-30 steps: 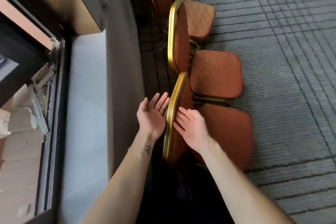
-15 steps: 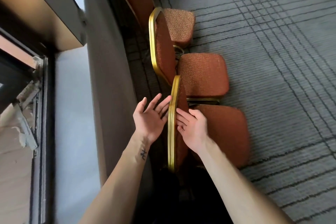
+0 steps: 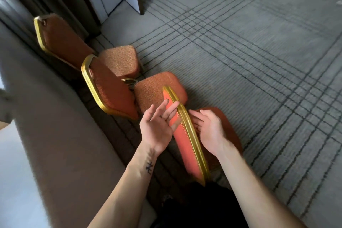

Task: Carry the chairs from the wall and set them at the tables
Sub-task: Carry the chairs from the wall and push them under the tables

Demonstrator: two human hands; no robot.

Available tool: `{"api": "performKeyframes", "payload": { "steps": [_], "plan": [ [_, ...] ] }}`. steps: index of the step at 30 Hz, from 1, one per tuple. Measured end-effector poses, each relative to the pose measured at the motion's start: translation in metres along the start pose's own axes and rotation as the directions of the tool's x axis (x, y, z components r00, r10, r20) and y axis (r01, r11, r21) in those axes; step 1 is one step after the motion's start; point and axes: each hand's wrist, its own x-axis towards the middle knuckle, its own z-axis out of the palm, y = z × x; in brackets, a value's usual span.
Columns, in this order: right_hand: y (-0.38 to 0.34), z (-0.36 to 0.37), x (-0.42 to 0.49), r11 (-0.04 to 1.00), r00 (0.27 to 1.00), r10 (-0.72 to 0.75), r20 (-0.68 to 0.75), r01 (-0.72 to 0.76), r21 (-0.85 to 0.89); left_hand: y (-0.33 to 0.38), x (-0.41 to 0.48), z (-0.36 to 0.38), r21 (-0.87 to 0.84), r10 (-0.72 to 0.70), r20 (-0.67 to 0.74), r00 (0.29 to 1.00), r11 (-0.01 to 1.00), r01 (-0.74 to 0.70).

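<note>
Grey grid-lined carpet | nearest orange-upholstered gold-framed chair in wall row; its back between hands | left hand spread behind; right hand loosely open in front; neither grips | advise: clasp frame both sides; lift clear of neighbouring chair

Nothing legible: no text, brand, number or sign can be read. The only mark is a small dark tattoo on the inner forearm, just below the left hand. It looks like a single character made of a few crossing strokes. It's too small and soft to tell which character it is.
</note>
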Motion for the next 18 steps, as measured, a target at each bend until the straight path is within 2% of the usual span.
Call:
{"api": "performKeyframes", "payload": {
  "steps": [3, 6, 10, 15, 18],
  "plan": [
    [-0.026, -0.028, 0.005, 0.999, 0.996, -0.049, -0.081, 0.049, -0.005, -0.012, 0.016, 0.037, 0.047, -0.042, 0.041, 0.998, 0.998, 0.040],
    [-0.046, -0.049, 0.013, 1.000, 0.990, -0.025, -0.135, 0.026, 0.000, -0.021, 0.028, 0.063, 0.080, -0.067, 0.076, 0.995, 0.995, 0.061],
    [-0.076, -0.090, 0.029, 0.996, 0.977, 0.020, -0.210, 0.000, 0.094, -0.041, 0.056, 0.106, 0.171, -0.130, 0.141, 0.981, 0.980, 0.105],
    [-0.109, -0.134, 0.028, 0.987, 0.948, -0.104, -0.301, 0.135, 0.085, -0.067, 0.085, 0.153, 0.220, -0.164, 0.211, 0.964, 0.969, 0.116],
    [-0.126, -0.151, 0.022, 0.982, 0.915, -0.168, -0.368, 0.186, 0.015, -0.080, 0.098, 0.173, 0.225, -0.192, 0.264, 0.945, 0.965, 0.133]
  ]
}}
